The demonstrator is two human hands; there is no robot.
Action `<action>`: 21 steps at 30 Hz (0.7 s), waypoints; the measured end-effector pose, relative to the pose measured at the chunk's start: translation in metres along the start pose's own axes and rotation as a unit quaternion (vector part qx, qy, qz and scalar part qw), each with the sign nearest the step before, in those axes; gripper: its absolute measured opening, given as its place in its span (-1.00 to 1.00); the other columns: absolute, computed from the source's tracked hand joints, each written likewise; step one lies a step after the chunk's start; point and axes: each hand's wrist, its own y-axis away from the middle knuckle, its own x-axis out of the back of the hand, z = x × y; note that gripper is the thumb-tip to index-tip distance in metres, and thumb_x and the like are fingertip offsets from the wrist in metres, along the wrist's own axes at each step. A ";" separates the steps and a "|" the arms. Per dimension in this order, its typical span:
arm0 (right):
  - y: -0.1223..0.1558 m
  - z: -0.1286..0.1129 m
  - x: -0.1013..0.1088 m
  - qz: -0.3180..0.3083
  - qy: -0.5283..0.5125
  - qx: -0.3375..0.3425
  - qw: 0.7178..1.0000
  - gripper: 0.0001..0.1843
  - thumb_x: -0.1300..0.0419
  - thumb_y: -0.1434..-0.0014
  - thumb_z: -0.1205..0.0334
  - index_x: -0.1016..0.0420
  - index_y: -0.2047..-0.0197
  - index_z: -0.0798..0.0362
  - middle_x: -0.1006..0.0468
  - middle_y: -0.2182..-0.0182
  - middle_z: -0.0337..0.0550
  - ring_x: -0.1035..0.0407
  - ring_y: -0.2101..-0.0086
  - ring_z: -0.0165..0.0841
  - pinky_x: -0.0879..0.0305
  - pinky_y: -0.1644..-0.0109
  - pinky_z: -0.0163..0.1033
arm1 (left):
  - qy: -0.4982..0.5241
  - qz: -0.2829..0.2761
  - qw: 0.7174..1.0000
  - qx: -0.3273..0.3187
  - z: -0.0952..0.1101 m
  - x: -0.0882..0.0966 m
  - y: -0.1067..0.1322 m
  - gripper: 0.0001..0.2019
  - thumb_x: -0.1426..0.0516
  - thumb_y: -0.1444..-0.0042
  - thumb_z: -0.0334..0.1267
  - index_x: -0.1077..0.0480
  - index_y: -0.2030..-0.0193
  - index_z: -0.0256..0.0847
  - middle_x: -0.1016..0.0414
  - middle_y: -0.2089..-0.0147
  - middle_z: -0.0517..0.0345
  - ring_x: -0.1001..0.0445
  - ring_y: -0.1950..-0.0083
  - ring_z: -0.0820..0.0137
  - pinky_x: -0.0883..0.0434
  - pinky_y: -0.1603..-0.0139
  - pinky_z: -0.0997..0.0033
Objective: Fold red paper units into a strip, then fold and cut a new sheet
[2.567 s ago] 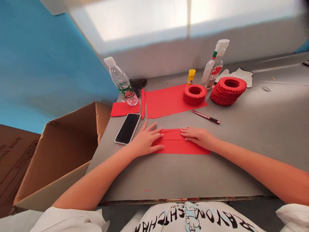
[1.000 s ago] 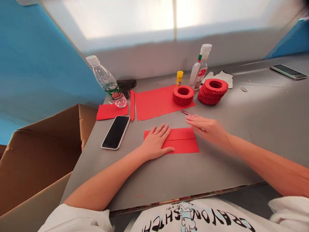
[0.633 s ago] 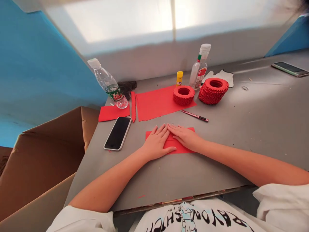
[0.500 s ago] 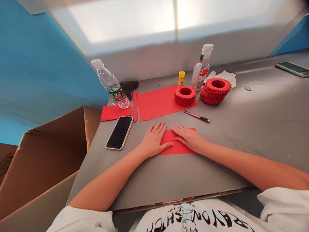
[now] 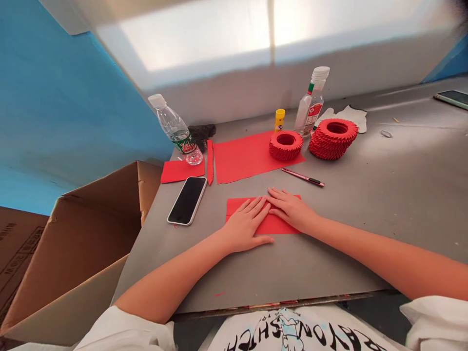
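A piece of red paper (image 5: 272,225) with a lengthwise fold or edge line lies flat on the grey table in front of me. My left hand (image 5: 249,226) rests on its middle, palm down, fingers stretched out and thumb reaching past the near edge. On its right part lies my right hand (image 5: 292,209), flat too, its fingertips close to those of the left. Both hands are open and press on the paper, hiding much of it. Beyond the right hand is a pink utility knife (image 5: 302,177).
Behind lie a large red sheet (image 5: 241,156), a red strip (image 5: 209,163) and smaller red paper (image 5: 181,171). Two red paper rings (image 5: 285,146) stand near a glue stick (image 5: 280,120) and bottles (image 5: 171,124). A phone (image 5: 187,201) lies left; a cardboard box (image 5: 95,229) stands beside the table.
My left hand has slid right and nearer to me across the red paper, uncovering its left end. My right hand stays almost in place. The view has shifted slightly.
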 end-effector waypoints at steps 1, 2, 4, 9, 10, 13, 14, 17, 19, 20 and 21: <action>0.000 0.001 0.001 -0.001 -0.005 -0.003 1.000 -0.52 0.08 -0.24 0.09 -0.26 -0.15 0.14 -0.20 -0.17 0.09 -0.06 -0.17 -0.18 -0.06 -0.21 0.05 | 0.002 0.000 1.000 0.002 -0.001 0.000 0.000 -0.16 0.16 -0.06 0.29 0.19 -0.33 -0.27 0.27 -0.37 -0.06 0.28 -0.37 0.19 0.19 -0.32 0.14; 0.001 0.001 0.002 -0.002 -0.010 -0.006 1.000 -0.52 0.07 -0.24 0.07 -0.26 -0.14 0.12 -0.21 -0.16 0.07 -0.06 -0.17 -0.18 -0.06 -0.21 0.05 | 0.003 0.000 1.000 0.004 -0.003 0.001 0.000 -0.17 0.15 -0.05 0.29 0.18 -0.33 -0.24 0.27 -0.37 -0.04 0.27 -0.37 0.19 0.19 -0.32 0.13; 0.003 0.004 0.004 -0.003 -0.017 -0.016 1.000 -0.50 0.05 -0.22 0.03 -0.28 -0.13 0.12 -0.21 -0.16 0.06 -0.07 -0.17 -0.18 -0.05 -0.21 0.05 | 0.003 -0.001 1.000 0.012 -0.004 0.002 0.000 -0.18 0.14 -0.04 0.30 0.17 -0.33 -0.17 0.25 -0.37 0.00 0.26 -0.37 0.20 0.19 -0.32 0.11; 0.018 0.018 0.016 -0.008 -0.012 -0.049 0.999 -0.49 -0.02 -0.16 -0.04 -0.32 -0.11 0.01 -0.23 -0.16 -0.02 -0.07 -0.16 -0.13 -0.04 -0.22 0.08 | 0.003 -0.002 0.999 0.033 -0.008 0.004 0.003 -0.23 0.13 -0.03 0.31 0.12 -0.31 -0.01 0.26 -0.38 0.08 0.20 -0.36 0.16 0.15 -0.31 0.05; 0.022 0.023 0.018 -0.007 -0.009 -0.057 0.998 -0.50 -0.02 -0.15 -0.04 -0.33 -0.11 -0.02 -0.23 -0.16 -0.05 -0.06 -0.16 -0.11 -0.03 -0.22 0.09 | 0.000 -0.002 0.999 0.036 -0.009 0.004 0.004 -0.25 0.13 -0.03 0.30 0.11 -0.31 0.01 0.26 -0.38 0.09 0.18 -0.36 0.15 0.14 -0.30 0.04; 0.035 0.035 0.025 -0.004 0.004 -0.084 0.996 -0.48 -0.02 -0.14 -0.07 -0.34 -0.10 -0.02 -0.22 -0.17 -0.05 -0.02 -0.18 -0.07 -0.03 -0.21 0.12 | -0.017 -0.002 0.999 0.045 -0.017 0.006 0.013 -0.27 0.11 -0.04 0.29 0.09 -0.30 0.03 0.23 -0.37 0.10 0.16 -0.35 0.12 0.12 -0.29 0.01; 0.039 0.039 0.027 -0.003 0.009 -0.091 0.996 -0.47 -0.02 -0.14 -0.08 -0.35 -0.10 -0.01 -0.21 -0.17 -0.03 0.00 -0.18 -0.06 -0.04 -0.20 0.12 | -0.025 -0.002 0.999 0.047 -0.020 0.007 0.017 -0.27 0.11 -0.04 0.28 0.10 -0.30 0.03 0.23 -0.37 0.10 0.16 -0.35 0.12 0.12 -0.29 0.01; 0.046 0.047 0.031 -0.005 0.026 -0.105 0.994 -0.48 -0.03 -0.12 -0.10 -0.38 -0.07 -0.05 -0.21 -0.18 -0.06 0.04 -0.20 -0.05 -0.07 -0.19 0.10 | -0.051 -0.011 0.997 0.055 -0.031 0.011 0.032 -0.28 0.12 -0.06 0.26 0.15 -0.31 0.04 0.26 -0.38 0.11 0.17 -0.35 0.14 0.12 -0.29 0.03; 0.048 0.050 0.032 -0.011 0.037 -0.108 0.993 -0.49 -0.03 -0.12 -0.10 -0.38 -0.07 -0.06 -0.22 -0.17 -0.08 0.06 -0.20 -0.06 -0.07 -0.19 0.09 | -0.071 -0.020 0.995 0.066 -0.038 0.013 0.042 -0.28 0.14 -0.07 0.26 0.17 -0.31 0.03 0.28 -0.38 0.10 0.17 -0.35 0.15 0.11 -0.29 0.05; 0.049 0.050 0.032 -0.013 0.043 -0.109 0.993 -0.49 -0.02 -0.13 -0.10 -0.38 -0.07 -0.05 -0.23 -0.17 -0.07 0.05 -0.20 -0.05 -0.09 -0.18 0.09 | -0.081 -0.023 0.994 0.071 -0.041 0.014 0.048 -0.28 0.15 -0.08 0.26 0.18 -0.32 0.02 0.28 -0.38 0.09 0.16 -0.35 0.15 0.11 -0.29 0.06; 0.049 0.051 0.032 -0.012 0.047 -0.106 0.993 -0.50 -0.02 -0.14 -0.09 -0.38 -0.07 -0.04 -0.24 -0.16 -0.05 0.04 -0.20 -0.04 -0.11 -0.16 0.09 | -0.091 -0.024 0.993 0.076 -0.043 0.015 0.053 -0.27 0.16 -0.08 0.26 0.20 -0.32 -0.01 0.27 -0.38 0.07 0.16 -0.35 0.16 0.11 -0.29 0.07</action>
